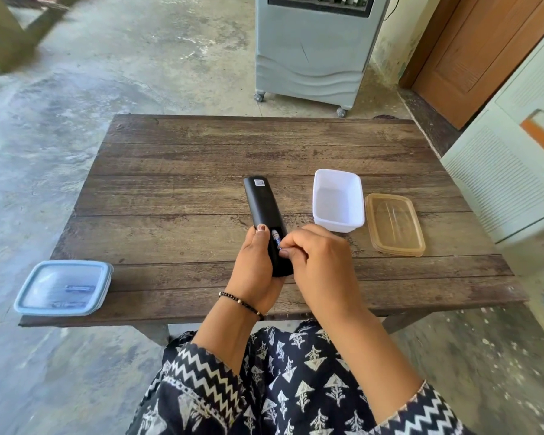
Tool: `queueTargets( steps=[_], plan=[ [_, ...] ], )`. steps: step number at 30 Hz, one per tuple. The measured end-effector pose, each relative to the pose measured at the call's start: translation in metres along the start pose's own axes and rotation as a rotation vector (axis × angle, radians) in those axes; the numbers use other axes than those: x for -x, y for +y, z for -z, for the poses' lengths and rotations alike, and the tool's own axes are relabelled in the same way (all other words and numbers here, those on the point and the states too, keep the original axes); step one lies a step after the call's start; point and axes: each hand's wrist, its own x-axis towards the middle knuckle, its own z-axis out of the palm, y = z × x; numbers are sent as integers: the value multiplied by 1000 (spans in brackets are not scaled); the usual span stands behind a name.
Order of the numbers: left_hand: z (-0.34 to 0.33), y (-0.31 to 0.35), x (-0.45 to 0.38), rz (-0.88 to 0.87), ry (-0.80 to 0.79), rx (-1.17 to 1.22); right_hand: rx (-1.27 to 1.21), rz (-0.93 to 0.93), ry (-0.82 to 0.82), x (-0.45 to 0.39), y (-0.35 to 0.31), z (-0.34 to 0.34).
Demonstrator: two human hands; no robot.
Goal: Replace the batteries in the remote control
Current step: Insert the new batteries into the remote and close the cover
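A black remote control (262, 205) lies face down over the middle of the wooden table (176, 158), its battery bay open at the near end. My left hand (254, 268) grips the remote's near end from the left, thumb on its back. A blue-and-white battery (276, 237) sits in the bay. My right hand (316, 262) pinches the near end of that battery with its fingertips. The remote's battery cover is not visible.
An open white plastic box (338, 205) stands right of the remote, its amber lid (393, 223) beside it. A lidded blue box (64, 287) holding batteries sits at the table's near left corner. A grey air cooler (314, 48) stands beyond the table.
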Motion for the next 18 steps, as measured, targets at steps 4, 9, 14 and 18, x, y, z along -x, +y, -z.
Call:
queueTargets(
  steps=[4,9,14,18],
  plan=[
    [-1,1,-3,5,0,-25,9,49,29,4,2,-3],
    [-1,0,-5,12,-4,-63,57,86,8,9,6,-5],
    [-1,1,-4,19,-7,-31,107,124,-29,18,7,-3],
    [1,2,-6,28,-3,-4,165,139,5,23,7,-7]
  ],
)
